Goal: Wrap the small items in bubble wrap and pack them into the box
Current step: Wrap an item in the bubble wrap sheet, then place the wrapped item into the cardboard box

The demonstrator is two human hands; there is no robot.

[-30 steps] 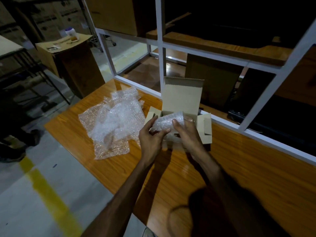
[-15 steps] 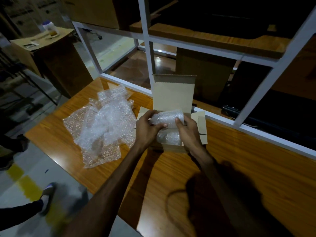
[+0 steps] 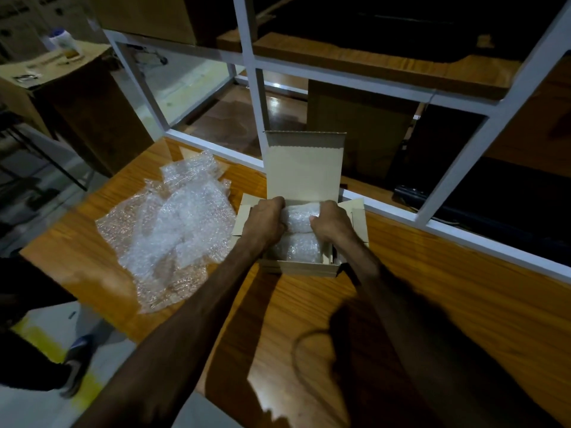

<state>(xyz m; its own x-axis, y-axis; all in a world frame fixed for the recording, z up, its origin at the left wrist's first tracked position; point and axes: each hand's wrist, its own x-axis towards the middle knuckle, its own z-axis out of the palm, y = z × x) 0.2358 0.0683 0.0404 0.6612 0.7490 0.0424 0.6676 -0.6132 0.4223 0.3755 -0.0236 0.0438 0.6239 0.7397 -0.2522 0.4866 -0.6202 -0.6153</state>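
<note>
— So where is the wrapped item at this moment?

— Inside the open cardboard box (image 3: 304,242), at the far end under the upright lid. It is a bubble-wrapped bundle (image 3: 299,216), held from both ends. The left hand (image 3: 266,219) grips its nine o'clock end with curled fingers, and the right hand (image 3: 332,220) grips the three o'clock end, thumb pressed on the wrap.

— Anything else in the box?

— A second wrapped bundle (image 3: 301,250) lies in the near half, at six o'clock from the held one, touching or nearly touching it.

— And the box itself?

— It sits on the wooden counter (image 3: 432,304), close to the white frame (image 3: 340,193) that runs along the counter's far edge. Its side flaps stand open at nine and three o'clock.

— Where are the spare sheets?

— A loose heap of bubble wrap (image 3: 173,230) lies on the counter at nine o'clock from the box, just beside it. Whether any items are under it cannot be told.
</note>
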